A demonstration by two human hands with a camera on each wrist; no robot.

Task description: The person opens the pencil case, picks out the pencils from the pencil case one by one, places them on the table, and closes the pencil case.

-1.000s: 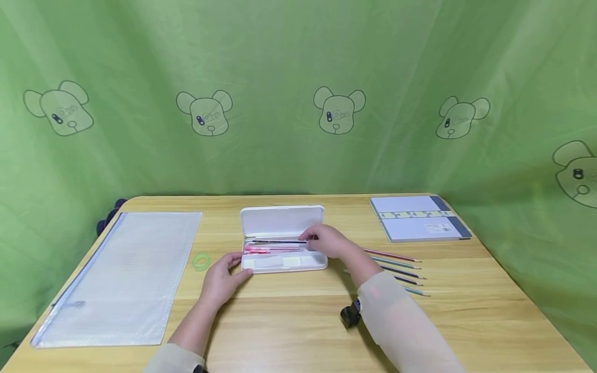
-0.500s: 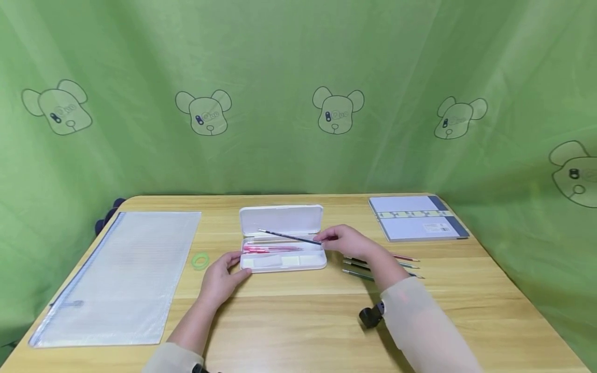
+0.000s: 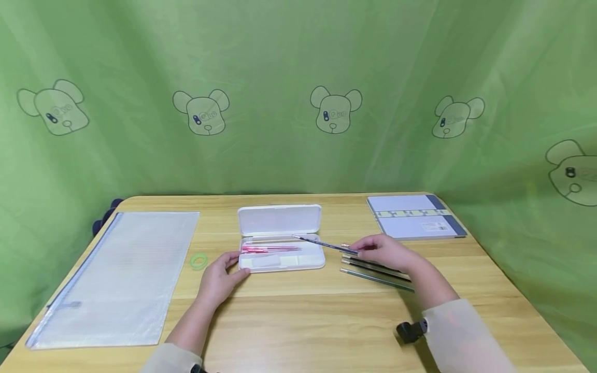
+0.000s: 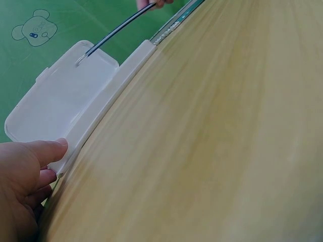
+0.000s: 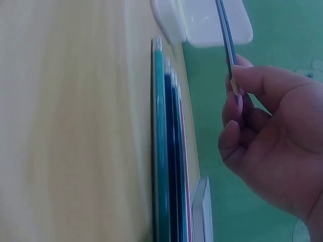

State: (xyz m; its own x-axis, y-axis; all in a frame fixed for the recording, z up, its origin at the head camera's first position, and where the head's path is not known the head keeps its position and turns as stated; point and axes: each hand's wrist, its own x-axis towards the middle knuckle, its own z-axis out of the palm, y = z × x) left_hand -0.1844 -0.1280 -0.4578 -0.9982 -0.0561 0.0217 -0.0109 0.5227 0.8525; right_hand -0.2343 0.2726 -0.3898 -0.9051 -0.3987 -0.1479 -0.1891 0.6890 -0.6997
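Observation:
A white pencil case (image 3: pixel 280 220) lies with its lid raised at the middle of the table. Pink pens (image 3: pixel 261 249) and a thin gold-coloured stick lie inside. My left hand (image 3: pixel 219 280) grips the case's left end, thumb on the front edge; the left wrist view shows this hand (image 4: pixel 20 176) close up. Between thumb and fingers, my right hand (image 3: pixel 389 254) pinches a dark blue pencil (image 3: pixel 322 244) near its sharpened end, as the right wrist view shows. The pencil's other end points left, over the case. Several pencils (image 3: pixel 373 277) lie side by side below the right hand.
On the left lies a translucent zip pouch (image 3: pixel 116 280). A light green ring (image 3: pixel 198 254) sits between pouch and case. The notebook (image 3: pixel 410 224) with a patterned band lies at the back right. A green curtain (image 3: pixel 270 160) hangs behind the table.
My right hand has lifted the dark pencil out of the case and carried it right, over the loose pencils. The left hand stays on the case.

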